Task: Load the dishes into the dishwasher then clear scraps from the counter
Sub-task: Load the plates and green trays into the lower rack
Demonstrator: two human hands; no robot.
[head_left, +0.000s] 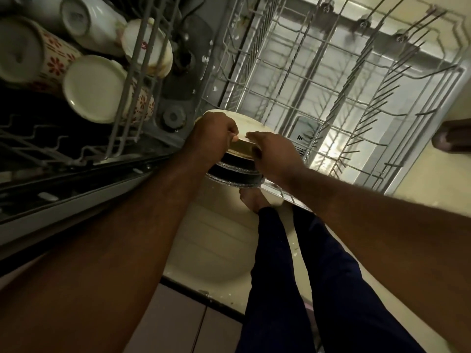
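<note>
My left hand (pixel 214 138) and right hand (pixel 275 156) pinched the rim of the white plate (pixel 252 128), stacked on dark plates (pixel 237 174) at the near corner of the lower rack (pixel 331 98). Mugs (pixel 94 90) crowded the upper rack (pixel 137 72) to its left.

The lower rack (pixel 331 80) lies open ahead; the upper rack (pixel 132 72), crowded with mugs (pixel 94 87), blocks the left.

The scene was dimly lit; glare was reflected off the dishwasher door (pixel 328 149), and straight lines were bent by wide-angle distortion.
</note>
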